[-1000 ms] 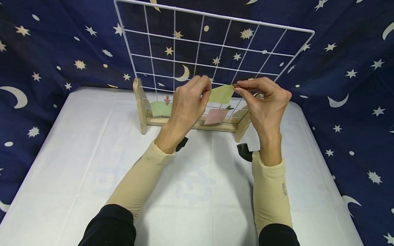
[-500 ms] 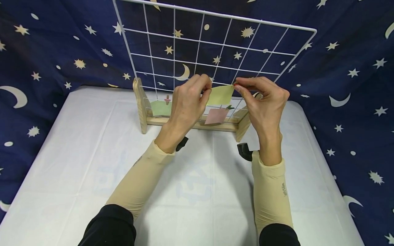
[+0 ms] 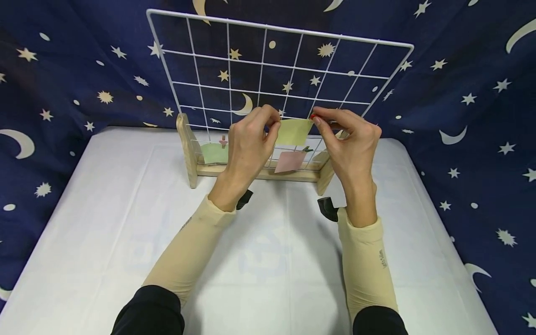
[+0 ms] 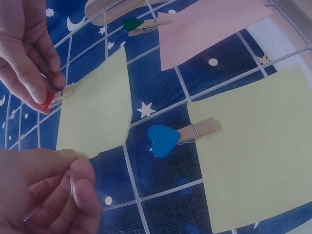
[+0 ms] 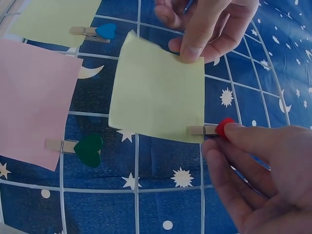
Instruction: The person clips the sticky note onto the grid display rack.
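My left hand [image 3: 251, 144] pinches the upper left corner of a pale yellow paper note [image 3: 294, 132] in front of a white wire grid [image 3: 280, 29]. At the note's other upper corner, my right hand [image 3: 349, 139] pinches a small wooden clothespin [image 5: 210, 130] by its end, which bears a red heart [image 5: 225, 127]. In the right wrist view the clothespin's jaws overlap the note's edge beside a grid wire. A pink note [image 5: 34, 102] hangs below, held by a clothespin with a green heart [image 5: 89, 150].
Another yellow-green note [image 4: 253, 151] hangs on the grid from a clothespin with a blue heart [image 4: 163, 140]. In the head view, a green note [image 3: 215, 152] hangs at left under a pink-heart clothespin [image 3: 224, 141]. Wooden feet [image 3: 188, 151] carry the grid on a white-covered table [image 3: 268, 260].
The head view has shifted slightly, so the grid and hands sit lower and further left. The red heart shows more clearly at my right fingertips. Both hands keep their pinch.
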`<move>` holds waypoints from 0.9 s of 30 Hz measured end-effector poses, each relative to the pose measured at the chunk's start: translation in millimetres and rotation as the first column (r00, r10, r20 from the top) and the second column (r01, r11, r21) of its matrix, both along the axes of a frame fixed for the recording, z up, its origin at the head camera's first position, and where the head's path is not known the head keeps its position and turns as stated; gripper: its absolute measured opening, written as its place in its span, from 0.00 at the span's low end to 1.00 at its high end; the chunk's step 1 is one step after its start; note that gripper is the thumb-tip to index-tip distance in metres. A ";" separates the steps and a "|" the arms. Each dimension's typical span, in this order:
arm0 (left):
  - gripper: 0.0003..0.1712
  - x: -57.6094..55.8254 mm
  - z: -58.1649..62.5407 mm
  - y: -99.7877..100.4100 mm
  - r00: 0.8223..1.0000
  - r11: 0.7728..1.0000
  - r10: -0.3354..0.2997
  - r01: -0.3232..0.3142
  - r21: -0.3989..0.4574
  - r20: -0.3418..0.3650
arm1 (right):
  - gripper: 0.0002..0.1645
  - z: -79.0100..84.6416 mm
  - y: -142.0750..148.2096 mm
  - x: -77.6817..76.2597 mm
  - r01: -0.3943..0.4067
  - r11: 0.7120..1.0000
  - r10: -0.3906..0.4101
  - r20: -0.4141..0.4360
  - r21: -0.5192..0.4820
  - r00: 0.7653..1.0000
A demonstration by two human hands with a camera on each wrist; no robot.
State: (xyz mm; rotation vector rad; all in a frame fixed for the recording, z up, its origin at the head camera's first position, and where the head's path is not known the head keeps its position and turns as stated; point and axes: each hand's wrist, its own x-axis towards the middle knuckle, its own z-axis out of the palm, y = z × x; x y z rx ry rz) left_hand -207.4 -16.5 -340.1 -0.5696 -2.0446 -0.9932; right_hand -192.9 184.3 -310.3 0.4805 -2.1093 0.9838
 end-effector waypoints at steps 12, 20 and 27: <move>0.04 -2.1 0.6 -17.0 1.000 0.998 -0.007 0.007 0.062 -0.002 | 0.09 -2.1 -6.8 -5.5 -0.008 0.999 0.009 0.006 -0.036 1.000; 0.14 -4.7 -0.3 -28.6 0.994 0.983 -0.110 0.109 0.147 -0.006 | 0.08 -5.5 -7.4 -10.2 -0.005 0.997 -0.002 -0.087 -0.072 0.996; 0.20 -3.7 -11.6 -24.7 0.987 0.973 -0.157 0.147 0.181 0.045 | 0.11 -10.5 -6.6 -0.4 0.099 0.990 -0.107 -0.087 -0.098 0.990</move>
